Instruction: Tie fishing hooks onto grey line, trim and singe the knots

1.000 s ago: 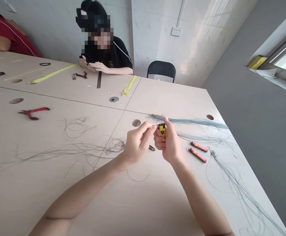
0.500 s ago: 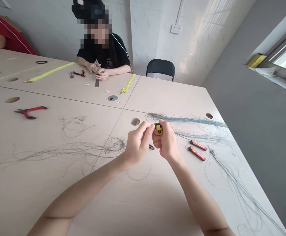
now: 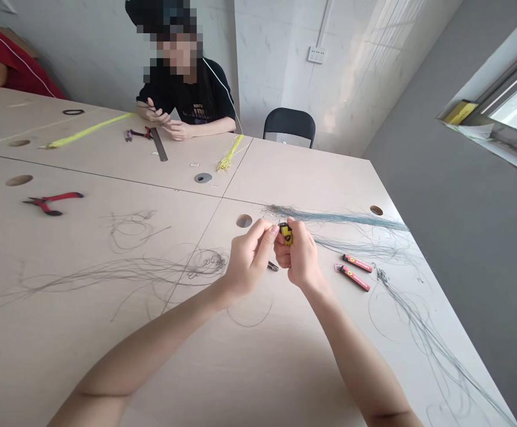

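Note:
My right hand point(image 3: 300, 252) is wrapped round a small yellow and black lighter point(image 3: 286, 233), its top facing up. Close beside it on the left, my left hand point(image 3: 249, 252) is closed in a pinch by the lighter's top; what lies between its thumb and finger is too small to make out. Beyond both hands lies a bundle of blue-grey strands point(image 3: 356, 219). Two red lighters point(image 3: 355, 277) rest right of my right hand. Part of a dark tool point(image 3: 273, 266) shows on the table between my wrists.
Loose grey strands point(image 3: 129, 270) spread at the left, and another bundle point(image 3: 423, 326) lies at the right. Red-handled pliers point(image 3: 54, 203) are far left. Across the table point(image 3: 312, 172), a person in black point(image 3: 191, 107) sits near a metal ruler point(image 3: 159, 145). A black chair point(image 3: 289, 123) stands behind.
My hands have kept nearly the same pose. Across the table, the person's hands have come off the ruler, which now lies further left at a different angle.

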Demonstrator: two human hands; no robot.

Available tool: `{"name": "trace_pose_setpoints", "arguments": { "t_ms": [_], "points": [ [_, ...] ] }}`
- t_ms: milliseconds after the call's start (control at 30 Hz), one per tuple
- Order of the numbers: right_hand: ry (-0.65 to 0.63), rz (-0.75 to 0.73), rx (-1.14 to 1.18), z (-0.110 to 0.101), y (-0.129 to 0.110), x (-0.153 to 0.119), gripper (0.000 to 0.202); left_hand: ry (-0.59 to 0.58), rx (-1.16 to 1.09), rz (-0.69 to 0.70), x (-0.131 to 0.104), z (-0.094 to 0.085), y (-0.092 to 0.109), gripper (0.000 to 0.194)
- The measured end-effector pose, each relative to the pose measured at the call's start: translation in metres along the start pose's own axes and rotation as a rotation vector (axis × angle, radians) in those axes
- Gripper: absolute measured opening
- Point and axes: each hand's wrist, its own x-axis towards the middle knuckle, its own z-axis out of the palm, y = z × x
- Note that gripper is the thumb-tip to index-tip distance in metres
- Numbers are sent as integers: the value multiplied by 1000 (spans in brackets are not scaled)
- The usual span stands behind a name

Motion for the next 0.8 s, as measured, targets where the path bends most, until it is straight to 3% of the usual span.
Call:
{"name": "trace_pose_setpoints", "arguments": {
  "t_ms": [800],
  "points": [
    [-22,-6,-26,-2,1,3,42,-3,-35,-56,1,1,-4,31]
  ]
}}
